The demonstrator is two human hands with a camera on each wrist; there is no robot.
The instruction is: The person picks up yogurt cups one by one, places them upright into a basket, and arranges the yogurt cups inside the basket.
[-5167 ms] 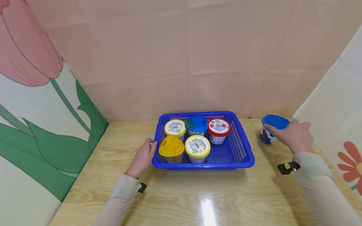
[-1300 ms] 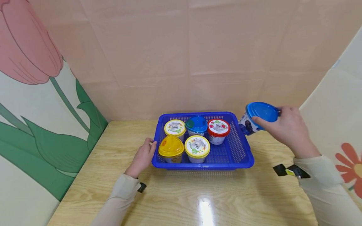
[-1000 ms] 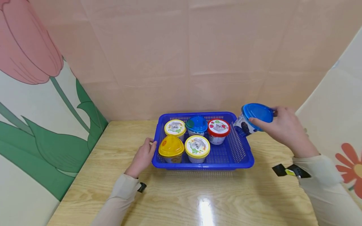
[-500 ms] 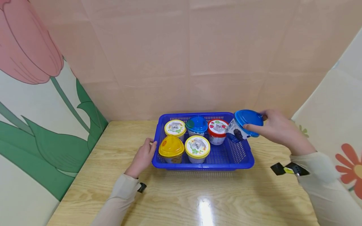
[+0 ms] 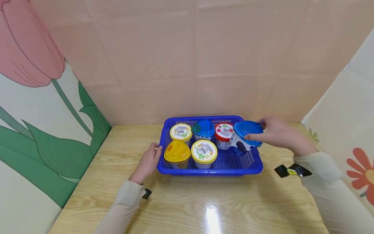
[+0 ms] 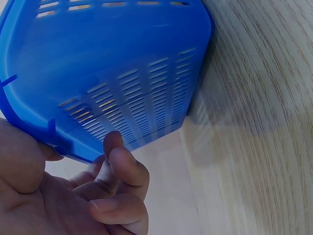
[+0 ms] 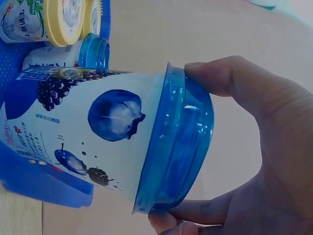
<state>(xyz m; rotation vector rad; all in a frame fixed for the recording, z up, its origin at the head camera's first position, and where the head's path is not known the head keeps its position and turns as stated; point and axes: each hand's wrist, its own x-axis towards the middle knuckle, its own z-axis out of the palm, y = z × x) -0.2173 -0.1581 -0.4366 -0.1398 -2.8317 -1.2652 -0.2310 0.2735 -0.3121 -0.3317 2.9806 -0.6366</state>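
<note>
My right hand [image 5: 276, 132] pinches a yogurt cup [image 7: 93, 122] by its blue lid [image 5: 248, 131], thumb on one side and fingers on the other. Printed with blueberries and blackberries, the cup leans inside the right part of a blue plastic basket [image 5: 210, 172], close to the red-lidded cup [image 5: 224, 146]. Whether its base touches the basket floor is hidden. At the basket's left rim, my left hand [image 5: 148, 163] grips the edge; the left wrist view shows its thumb at the rim and curled fingers [image 6: 124, 171] beside the slotted wall.
Also in the basket stand two cups with white, yellow-rimmed lids [image 5: 204, 152], a cup with a domed yellow lid [image 5: 177, 152] and another blue-lidded cup [image 5: 203, 129]. The basket rests on a wooden table [image 5: 175, 201] before a pinkish backdrop [image 5: 193, 65].
The blue-lidded cup was lifted from the table at the right, carried left over the basket's rim and lowered into its right part. My left hand has stayed at the rim.
</note>
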